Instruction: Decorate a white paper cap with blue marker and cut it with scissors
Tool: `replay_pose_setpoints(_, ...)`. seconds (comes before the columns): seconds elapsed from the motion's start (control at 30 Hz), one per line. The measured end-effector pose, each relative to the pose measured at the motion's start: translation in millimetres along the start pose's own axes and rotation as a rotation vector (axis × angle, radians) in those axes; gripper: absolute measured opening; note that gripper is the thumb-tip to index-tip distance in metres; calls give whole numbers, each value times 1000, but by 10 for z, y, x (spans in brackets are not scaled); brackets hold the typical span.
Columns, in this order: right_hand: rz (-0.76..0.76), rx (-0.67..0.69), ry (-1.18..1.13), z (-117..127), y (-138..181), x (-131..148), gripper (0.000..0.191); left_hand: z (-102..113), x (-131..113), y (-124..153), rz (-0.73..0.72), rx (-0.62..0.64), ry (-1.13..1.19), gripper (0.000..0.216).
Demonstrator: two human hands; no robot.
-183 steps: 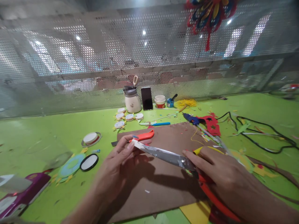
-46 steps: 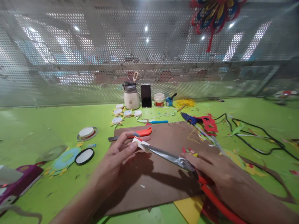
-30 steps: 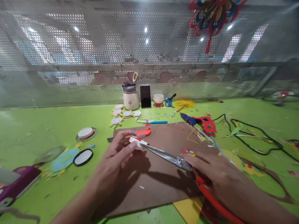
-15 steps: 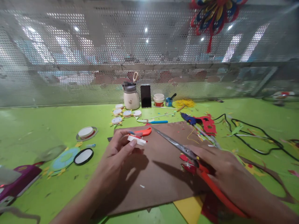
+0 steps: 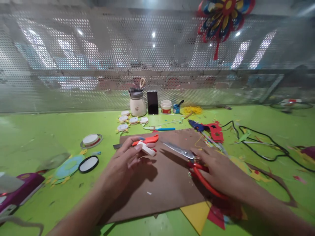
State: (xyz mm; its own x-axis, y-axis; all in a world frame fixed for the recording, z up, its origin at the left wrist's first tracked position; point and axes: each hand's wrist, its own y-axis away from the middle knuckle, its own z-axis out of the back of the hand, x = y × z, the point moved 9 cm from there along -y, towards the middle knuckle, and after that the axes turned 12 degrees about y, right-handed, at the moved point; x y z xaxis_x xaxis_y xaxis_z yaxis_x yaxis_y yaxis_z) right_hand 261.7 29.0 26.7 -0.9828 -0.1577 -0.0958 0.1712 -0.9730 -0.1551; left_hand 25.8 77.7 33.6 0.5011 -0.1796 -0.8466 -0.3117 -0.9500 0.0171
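Observation:
My left hand [image 5: 129, 152] pinches a small white strip with red at its edges [image 5: 147, 149], held above the brown board [image 5: 169, 186]. Just behind it lies an orange utility knife [image 5: 149, 140] on the board. My right hand [image 5: 214, 170] grips red-handled scissors [image 5: 179, 150] over the board's right side. Their blades point left toward the white strip, apart from it. A small red piece is mostly hidden beneath the right hand.
Several white discs [image 5: 133, 121], a jug [image 5: 137, 105], a phone [image 5: 153, 102] and paint pots [image 5: 166, 106] stand at the back. A blue glue gun [image 5: 196, 125] and black cable [image 5: 265, 159] lie right. A purple device [image 5: 21, 190] and a round black-rimmed disc [image 5: 88, 164] are left.
The scissors have moved a little left and their blades look lower and flatter. The white strip has turned and tilted in my left hand. The view has shifted slightly.

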Motion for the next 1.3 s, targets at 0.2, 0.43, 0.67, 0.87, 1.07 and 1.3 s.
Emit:
replay_pose_setpoints(0.2,181,31,-15,-34,-13,224,24,-28,-34,-15,-34,33,-8,22)
replay_pose_setpoints(0.43,266,-247,-312,487,-22,287,25,-88,47,37,6,41,-18,26)
replay_pose_setpoints(0.67,181,-224,-717,821,-237,580,19,-278,83,163,34,82,-93,28)
replay_pose_setpoints(0.87,75,-179,-1019,584,-384,698,15,-277,169,267,122,62,-121,34)
replay_pose_setpoints(1.07,114,-388,-990,650,-313,684,13,-281,79,270,20,-2,-215,29)
replay_pose_setpoints(1.3,101,-340,-1089,590,-329,709,16,-271,106,201,51,39,-104,38)
